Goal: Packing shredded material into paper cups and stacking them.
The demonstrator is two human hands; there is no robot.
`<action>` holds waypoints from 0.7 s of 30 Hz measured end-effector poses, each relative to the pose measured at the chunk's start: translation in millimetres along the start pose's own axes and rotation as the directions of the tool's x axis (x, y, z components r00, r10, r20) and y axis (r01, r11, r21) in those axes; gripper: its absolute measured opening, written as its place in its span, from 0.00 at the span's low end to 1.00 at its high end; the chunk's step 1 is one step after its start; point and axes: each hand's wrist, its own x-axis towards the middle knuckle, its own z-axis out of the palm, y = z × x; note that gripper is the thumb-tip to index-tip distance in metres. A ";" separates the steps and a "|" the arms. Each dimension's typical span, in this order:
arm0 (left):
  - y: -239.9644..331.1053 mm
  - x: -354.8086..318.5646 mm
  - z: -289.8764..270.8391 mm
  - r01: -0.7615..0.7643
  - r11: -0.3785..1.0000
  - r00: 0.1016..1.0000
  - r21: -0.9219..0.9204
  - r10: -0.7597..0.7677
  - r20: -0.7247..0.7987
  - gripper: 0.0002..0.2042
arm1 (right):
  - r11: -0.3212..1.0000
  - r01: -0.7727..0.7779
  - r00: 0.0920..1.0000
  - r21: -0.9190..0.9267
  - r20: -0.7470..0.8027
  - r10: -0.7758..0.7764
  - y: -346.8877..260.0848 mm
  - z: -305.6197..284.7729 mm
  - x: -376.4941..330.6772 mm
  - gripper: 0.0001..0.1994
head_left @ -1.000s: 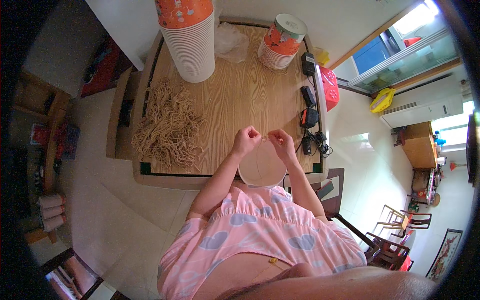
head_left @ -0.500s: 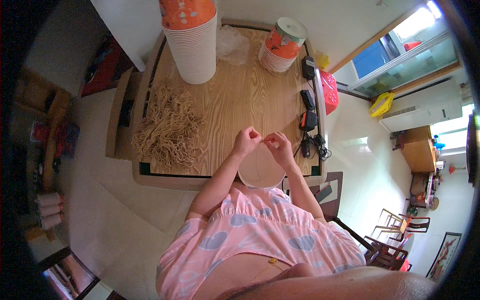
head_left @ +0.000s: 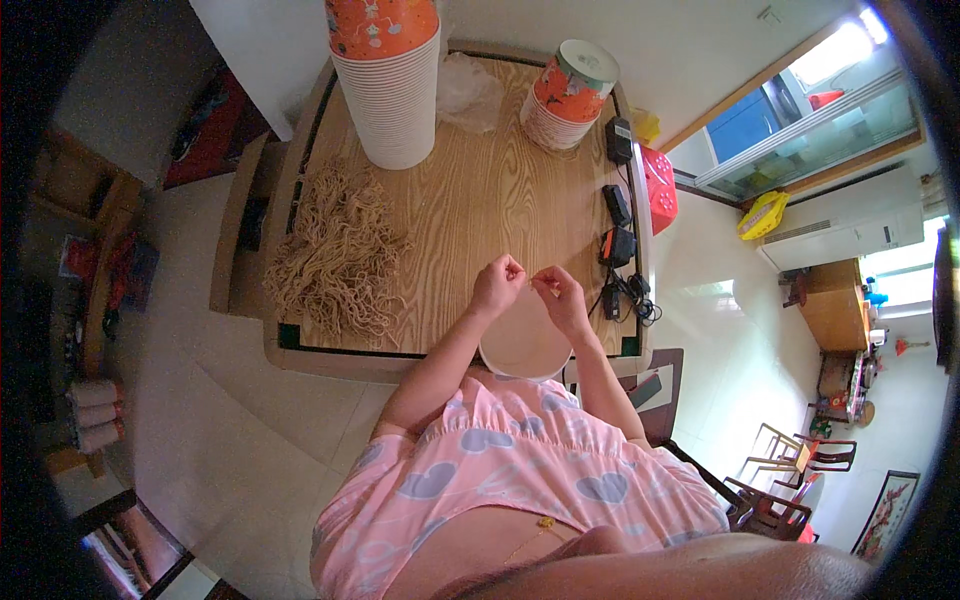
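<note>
Fine strand [head_left: 534, 283] sits over the white tub [head_left: 525, 348]; left hand [head_left: 498, 288] and right hand [head_left: 563, 303] pinch closed, apparently on it, fingertips near together, presumably for control; tan cord heap [head_left: 340, 255] lies left, likely for reach

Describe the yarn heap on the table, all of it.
The yarn is a loose, tangled heap of thin, wavy tan strands with a matte, string-like look; the exact fibre cannot be told. It lies spread on the left part of the wood-grain table, reaching the dark trim there, with stray ends straggling out around it. The left hand and right hand are both apart from it.
</note>
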 end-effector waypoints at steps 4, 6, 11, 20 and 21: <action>4.3 -1.3 -1.4 0.006 0.999 1.000 0.035 -0.005 -0.020 0.05 | 0.998 0.001 0.999 0.063 -0.041 0.001 -4.8 -1.3 -0.4 0.04; 4.9 -1.7 -2.4 0.012 0.999 1.000 0.034 -0.011 -0.029 0.05 | 0.999 -0.018 0.999 0.037 -0.051 0.020 -8.5 -1.4 -0.8 0.04; 9.1 -1.4 -2.5 -0.037 0.999 0.996 -0.014 0.036 -0.082 0.05 | 0.996 -0.060 0.998 0.060 0.001 0.061 -6.3 -5.3 -2.1 0.06; -0.5 -1.5 0.1 -0.023 0.994 0.999 -0.108 0.020 -0.030 0.08 | 0.982 0.093 0.995 -0.162 -0.027 -0.098 -12.7 -0.1 -0.3 0.06; 0.9 -1.2 -0.9 -0.024 0.994 0.999 -0.109 0.021 -0.030 0.08 | 0.982 0.094 0.995 -0.163 -0.028 -0.099 -10.8 0.0 -0.4 0.06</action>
